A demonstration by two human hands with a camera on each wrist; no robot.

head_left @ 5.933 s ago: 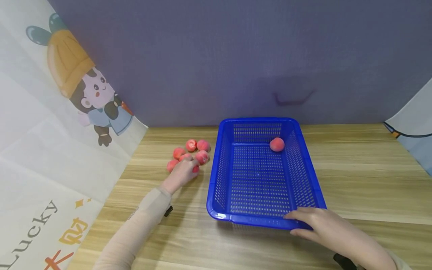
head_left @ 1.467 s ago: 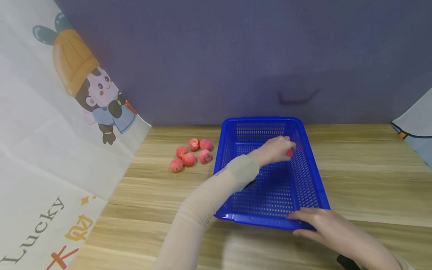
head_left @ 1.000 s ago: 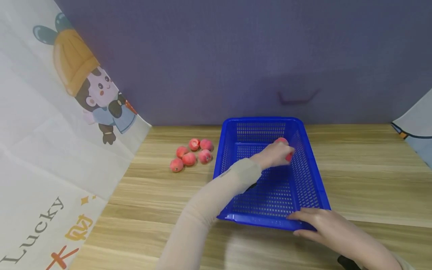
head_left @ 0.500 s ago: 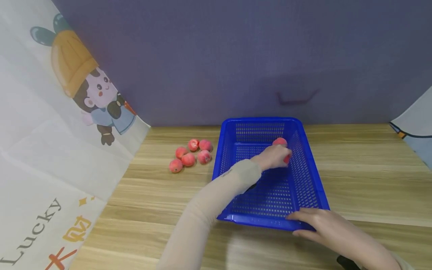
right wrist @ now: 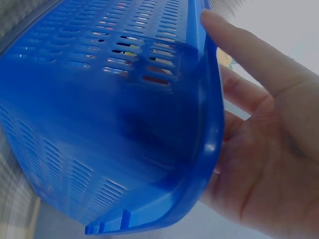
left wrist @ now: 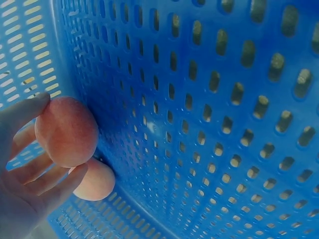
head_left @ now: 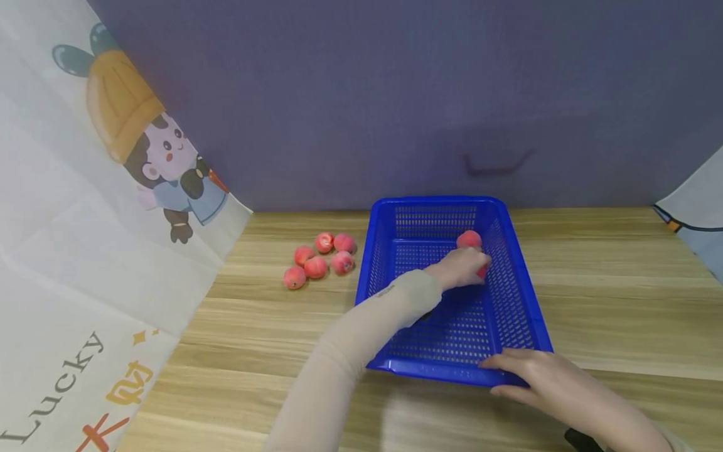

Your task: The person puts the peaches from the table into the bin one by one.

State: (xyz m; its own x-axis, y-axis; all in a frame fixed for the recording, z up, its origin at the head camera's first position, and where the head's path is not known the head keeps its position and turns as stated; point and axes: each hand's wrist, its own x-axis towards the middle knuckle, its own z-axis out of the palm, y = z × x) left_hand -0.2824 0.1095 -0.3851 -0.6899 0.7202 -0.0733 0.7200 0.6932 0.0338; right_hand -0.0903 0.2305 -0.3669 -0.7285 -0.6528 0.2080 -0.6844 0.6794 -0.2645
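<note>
My left hand (head_left: 460, 267) is inside the blue plastic basket (head_left: 446, 371), near its right wall, holding a peach (head_left: 482, 271) mostly covered by the hand in the head view. In the left wrist view the thumb and fingers lie around this peach (left wrist: 67, 132). A second peach (left wrist: 94, 180) sits close behind it against the basket wall; in the head view that peach (head_left: 469, 239) shows just beyond my knuckles. With thumb and fingers on either side of the rim, my right hand (head_left: 542, 376) grips the basket's near right corner.
Several peaches (head_left: 315, 267) lie grouped on the wooden table (head_left: 237, 339) left of the basket. A dark grey panel (head_left: 361, 107) stands behind the table, and a white printed sheet (head_left: 56, 251) hangs along the left side.
My left hand has gone from the peach group into the basket with one peach. Lately it has drawn slightly nearer, uncovering the far peach. The right hand stays on the rim.
</note>
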